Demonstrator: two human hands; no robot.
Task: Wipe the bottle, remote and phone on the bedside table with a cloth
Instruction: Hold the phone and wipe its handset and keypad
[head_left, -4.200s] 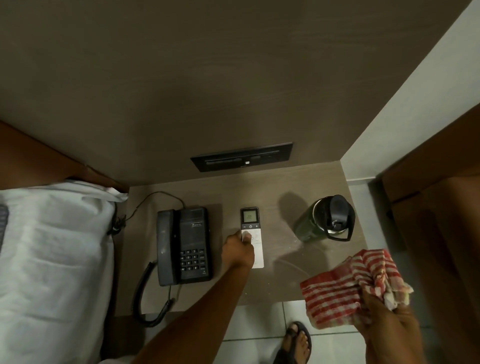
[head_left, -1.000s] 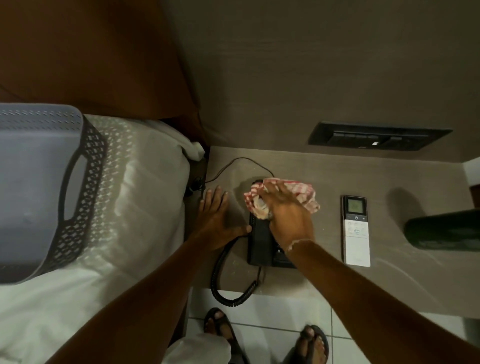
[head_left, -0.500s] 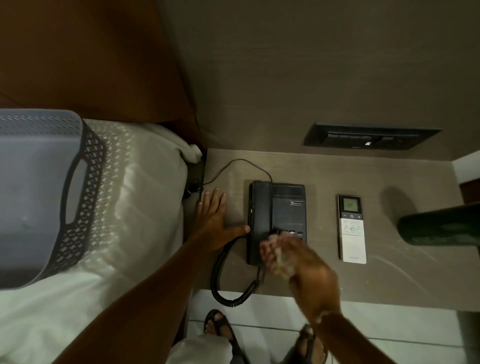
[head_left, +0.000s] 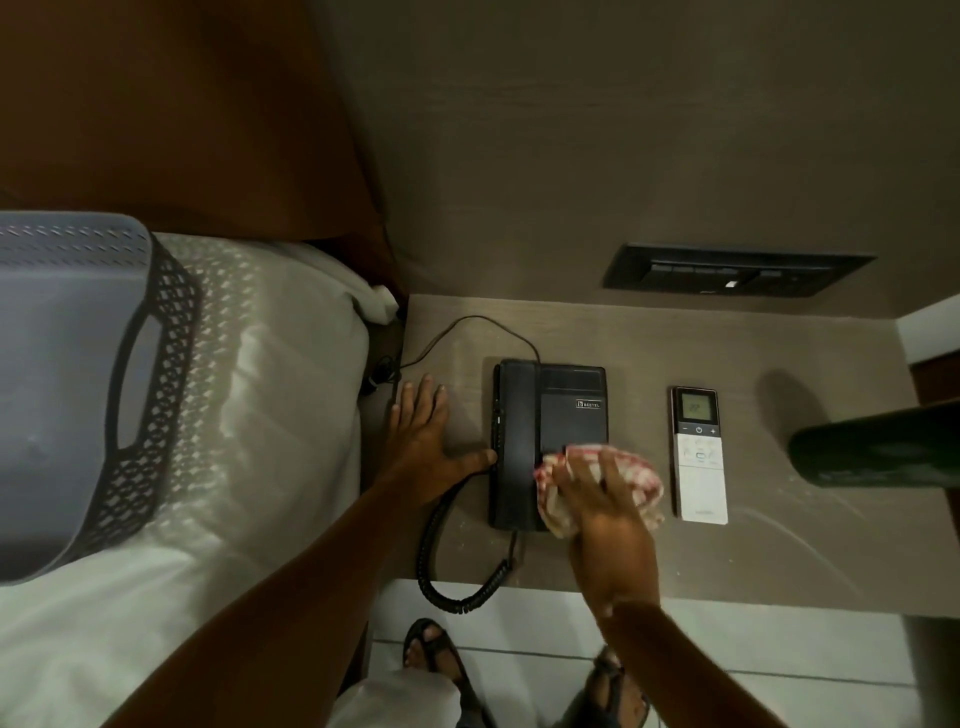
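A black desk phone (head_left: 550, 405) sits in the middle of the bedside table (head_left: 649, 338), its coiled cord (head_left: 447, 582) hanging over the front edge. My right hand (head_left: 608, 509) presses a red-and-white checked cloth (head_left: 641, 478) onto the phone's keypad at its lower right. My left hand (head_left: 426, 441) lies flat on the table, thumb against the phone's left side. A white remote (head_left: 700, 467) with a small screen lies to the right of the phone. The dark green bottle (head_left: 878, 447) stands at the right edge, partly cut off.
A bed with a white sheet (head_left: 234, 467) borders the table on the left, with a grey laundry basket (head_left: 78, 384) on it. A black switch panel (head_left: 727, 270) is on the wall behind. My sandalled feet (head_left: 436, 654) stand on the tiled floor below.
My right hand with the cloth swept down the phone from its top to its front edge, then came back up onto the keypad. The left hand has stayed braced against the phone.
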